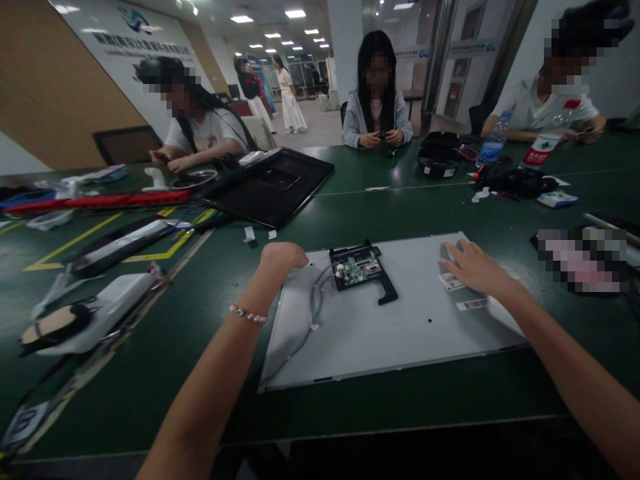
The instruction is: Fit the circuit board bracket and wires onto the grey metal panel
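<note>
A flat grey display panel (410, 293) lies on the table before me, back side up. On it sits a green circuit board (359, 268) in a black plastic bracket (386, 288), with a grey-blue cable (314, 303) running down the panel's left side. My left hand (285, 255) is bent over the panel's far left corner, closed at its edge; most of its fingers are hidden. My right hand (471, 265) rests with fingers apart on the panel's far right part, beside a white label (451, 282) and a barcode sticker (473, 305).
A black monitor housing (273, 183) lies beyond my left hand. Tools and a white device (113, 310) are at the left. Two bottles (495, 140), a black pouch (440, 157) and dark clutter (515, 180) stand back right. Several people sit around the table.
</note>
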### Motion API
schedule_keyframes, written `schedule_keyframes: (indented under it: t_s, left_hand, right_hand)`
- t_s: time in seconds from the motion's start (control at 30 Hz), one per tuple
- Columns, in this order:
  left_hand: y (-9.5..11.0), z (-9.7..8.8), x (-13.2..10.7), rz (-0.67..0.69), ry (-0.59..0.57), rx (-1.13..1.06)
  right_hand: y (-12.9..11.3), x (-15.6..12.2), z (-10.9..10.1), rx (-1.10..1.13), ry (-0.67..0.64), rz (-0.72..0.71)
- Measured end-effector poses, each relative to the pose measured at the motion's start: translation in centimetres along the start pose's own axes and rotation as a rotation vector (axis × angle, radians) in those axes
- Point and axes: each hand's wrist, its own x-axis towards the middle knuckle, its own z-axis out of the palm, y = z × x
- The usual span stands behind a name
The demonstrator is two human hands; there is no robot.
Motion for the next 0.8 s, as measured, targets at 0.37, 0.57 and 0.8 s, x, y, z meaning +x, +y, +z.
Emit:
schedule_keyframes:
  t_s: [0.37,0.57,0.8]
  left_hand:
    - [2.5,0.4,-3.5,0.565,0.047,-0.122]
    - [1.7,4.8,-4.0,0.7,0.077,-0.334]
    - [1.6,5.1,-4.8,0.761,0.071,-0.491]
  right_hand:
    - [-0.5,-0.7,-0.5,0.045,-0.057,0.091]
    - [-1.0,-0.8,-1.2,-0.039,-0.125,0.142]
    - [-0.9,-0.8,-1.0,-0.037,-0.115,0.127]
